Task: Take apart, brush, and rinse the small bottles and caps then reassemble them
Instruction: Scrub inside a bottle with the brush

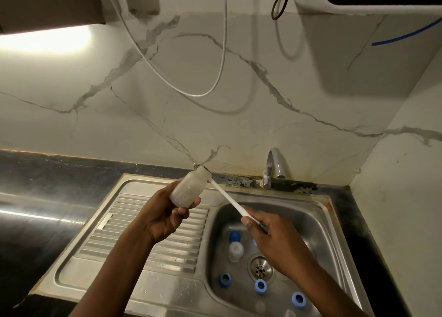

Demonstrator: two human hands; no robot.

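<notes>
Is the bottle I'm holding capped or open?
Open. The bottle in the left hand has a bare, capless mouth, and the brush in the right hand has its bristles at it.

Frosted bottle [187, 192] tilted w/ brush [227, 198] at its mouth; 2nd bottle [235, 251] & blue caps [260, 286] in sink [299, 212].

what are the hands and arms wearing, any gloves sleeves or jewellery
Nothing worn shows. The left hand and right hand are bare: no gloves, no rings in view. The left forearm and right forearm are bare down to the frame's edge, with no sleeve, watch or bracelet.
</notes>
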